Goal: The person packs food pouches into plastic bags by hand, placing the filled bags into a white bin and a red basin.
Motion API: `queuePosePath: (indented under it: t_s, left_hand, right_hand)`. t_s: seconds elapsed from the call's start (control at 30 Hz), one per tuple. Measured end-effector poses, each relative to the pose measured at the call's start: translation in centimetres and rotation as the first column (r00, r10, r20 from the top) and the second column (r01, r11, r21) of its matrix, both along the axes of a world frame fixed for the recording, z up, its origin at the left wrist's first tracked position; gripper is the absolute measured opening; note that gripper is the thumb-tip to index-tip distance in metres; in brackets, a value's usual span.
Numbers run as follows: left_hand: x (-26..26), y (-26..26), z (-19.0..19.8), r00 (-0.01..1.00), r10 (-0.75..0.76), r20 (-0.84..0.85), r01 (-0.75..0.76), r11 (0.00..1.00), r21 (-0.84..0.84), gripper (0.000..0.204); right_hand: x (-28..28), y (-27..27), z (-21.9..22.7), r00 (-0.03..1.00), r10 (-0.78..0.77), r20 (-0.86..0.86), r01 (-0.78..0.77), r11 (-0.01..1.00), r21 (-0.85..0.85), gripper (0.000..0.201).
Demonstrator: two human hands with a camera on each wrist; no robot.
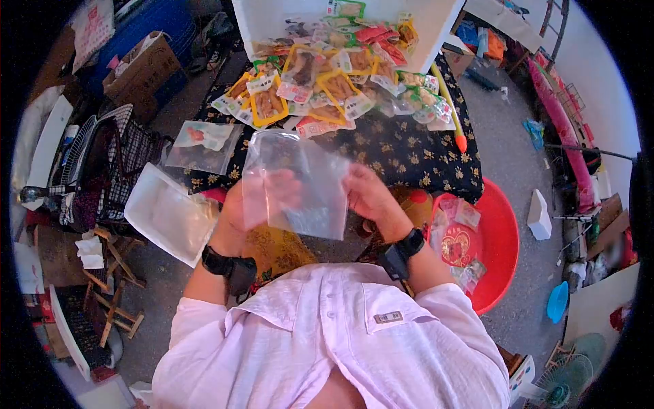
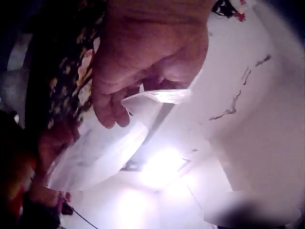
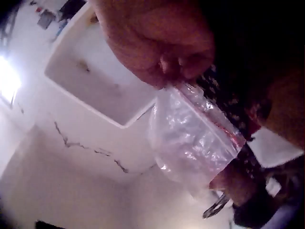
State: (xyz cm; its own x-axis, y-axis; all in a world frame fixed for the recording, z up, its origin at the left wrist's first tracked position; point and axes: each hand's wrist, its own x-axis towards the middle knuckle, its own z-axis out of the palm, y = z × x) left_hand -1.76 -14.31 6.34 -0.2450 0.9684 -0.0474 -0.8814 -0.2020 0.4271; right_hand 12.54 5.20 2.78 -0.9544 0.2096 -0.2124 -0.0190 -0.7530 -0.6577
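Observation:
A clear plastic bag (image 1: 310, 198) is stretched between my two hands over my lap, with nothing showing inside. My left hand (image 1: 257, 198) holds its left side and shows through the film in the head view. In the left wrist view, the bag's edge runs between thumb and curled fingers (image 2: 112, 112). At the opposite side, my right hand (image 1: 371, 194) pinches the edge. The right wrist view has the bag (image 3: 190, 138) hanging from those fingertips, a reddish line along one edge.
Ahead, packaged snacks (image 1: 327, 88) spill from a white foam box (image 1: 272, 17) onto a dark flowered cloth (image 1: 409, 157). A red basin (image 1: 504, 245) holding several packets stands at right, a white tray (image 1: 163, 211) at left. One filled clear bag (image 1: 204, 153) lies on the cloth's left edge.

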Motion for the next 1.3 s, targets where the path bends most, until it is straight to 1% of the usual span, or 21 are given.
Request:
queuePosePath:
  t_s: [0.03, 0.13, 0.17, 0.23, 0.27, 0.3, 0.33, 0.37, 0.47, 0.53, 0.57, 0.6, 0.67, 0.77, 0.87, 0.97, 1.07, 1.17, 1.2, 1.27, 1.3]
  left_hand:
    - [-0.5, -0.2, -0.3, 0.994, 0.087, -0.060, -0.093, 0.990, -0.106, 0.016]
    - [-3.9, -0.2, -2.8, 0.970, 0.091, -0.224, -0.133, 0.975, -0.180, 0.016]
    - [-4.9, -0.2, -3.2, 0.945, 0.095, -0.313, -0.177, 0.954, -0.243, 0.016]
    - [-6.9, 0.2, -3.3, 0.870, 0.080, -0.486, -0.277, 0.895, -0.350, 0.017]
    - [-7.9, 0.6, -3.9, 0.704, 0.176, -0.688, -0.536, 0.768, -0.351, 0.016]
    - [-8.9, 1.1, -4.8, 0.482, 0.211, -0.851, -0.754, 0.595, -0.279, 0.015]
    - [-8.6, 1.6, -4.0, 0.227, 0.179, -0.957, -0.908, 0.395, -0.141, 0.015]
    - [-7.9, 2.2, -3.4, -0.058, 0.001, -0.998, -0.945, 0.321, 0.055, 0.016]
    - [-4.3, 5.1, -2.7, -0.556, -0.060, -0.829, -0.734, 0.503, 0.456, 0.018]
    - [-2.1, 7.4, -3.9, -0.384, -0.011, -0.923, -0.700, 0.656, 0.283, 0.022]
    - [-1.3, 8.5, -4.3, -0.307, -0.118, -0.945, -0.710, 0.690, 0.144, 0.024]
    - [-0.7, 9.4, -4.5, -0.230, -0.226, -0.946, -0.706, 0.708, 0.003, 0.027]
    - [0.1, 10.5, -4.8, -0.249, -0.316, -0.915, -0.696, 0.716, -0.058, 0.029]
    - [0.6, 11.8, -5.1, -0.286, -0.413, -0.864, -0.702, 0.704, -0.105, 0.030]
    - [0.9, 12.1, -5.2, -0.298, -0.444, -0.845, -0.726, 0.680, -0.101, 0.028]
    - [0.5, 12.0, -6.1, -0.292, -0.425, -0.857, -0.727, 0.680, -0.089, 0.027]
    - [-0.4, 11.9, -6.7, -0.214, -0.408, -0.888, -0.704, 0.694, -0.149, 0.024]
    - [-0.6, 11.9, -6.8, -0.152, -0.384, -0.910, -0.684, 0.706, -0.184, 0.023]
    - [-0.7, 12.0, -6.7, -0.141, -0.374, -0.917, -0.679, 0.710, -0.185, 0.023]
    - [-0.7, 11.8, -6.5, -0.023, -0.323, -0.946, -0.739, 0.643, -0.202, 0.022]
    - [-0.6, 11.7, -6.2, 0.034, -0.291, -0.956, -0.765, 0.608, -0.212, 0.022]
  right_hand:
    - [-0.3, 0.8, 0.1, 0.998, -0.036, 0.055, 0.030, 0.993, 0.111, 0.019]
    - [-2.0, 2.5, 0.7, 0.988, -0.092, 0.125, 0.033, 0.912, 0.410, 0.019]
    - [-2.9, 2.8, 0.9, 0.986, -0.098, 0.135, 0.018, 0.867, 0.498, 0.018]
    - [-5.6, 4.1, -1.7, 0.990, -0.130, 0.062, 0.053, 0.734, 0.677, 0.019]
    - [-6.8, 4.5, -3.2, 0.990, -0.140, 0.025, 0.073, 0.653, 0.754, 0.019]
    - [-7.7, 4.3, -4.1, 0.977, -0.209, -0.051, 0.170, 0.609, 0.775, 0.019]
    - [-8.5, 3.9, -4.6, 0.953, -0.273, -0.128, 0.266, 0.559, 0.786, 0.019]
    - [-9.0, 3.9, -5.1, 0.920, -0.333, -0.204, 0.357, 0.502, 0.788, 0.020]
    - [-8.9, 3.7, -3.6, 0.912, -0.409, -0.017, 0.118, 0.223, 0.968, 0.021]
    - [-9.7, 4.3, -5.4, 0.909, -0.415, -0.040, 0.147, 0.230, 0.962, 0.023]
    - [-10.0, 4.7, -6.5, 0.906, -0.420, -0.052, 0.162, 0.231, 0.959, 0.023]
    - [-10.0, 4.7, -6.8, 0.906, -0.419, -0.061, 0.198, 0.294, 0.935, 0.023]
    - [-10.0, 4.9, -7.3, 0.903, -0.421, -0.081, 0.270, 0.412, 0.870, 0.023]
    - [-9.5, 4.5, -6.2, 0.948, -0.318, -0.028, 0.235, 0.634, 0.737, 0.023]
    - [-8.7, 4.0, -4.4, 0.954, -0.296, 0.050, 0.149, 0.614, 0.775, 0.022]
    - [-7.2, 3.6, -1.4, 0.965, -0.238, 0.112, 0.070, 0.645, 0.761, 0.020]
    - [-7.4, 4.1, -2.9, 0.983, -0.179, 0.027, 0.117, 0.740, 0.662, 0.022]
    - [-8.1, 4.7, -4.2, 0.993, -0.118, 0.029, 0.057, 0.664, 0.746, 0.020]
    - [-8.3, 4.8, -4.7, 0.987, -0.153, 0.047, 0.064, 0.644, 0.763, 0.020]
    - [-9.0, 5.1, -5.6, 0.971, -0.225, 0.080, 0.073, 0.600, 0.796, 0.019]
    - [-8.9, 5.0, -5.1, 0.962, -0.271, 0.041, 0.088, 0.445, 0.891, 0.019]
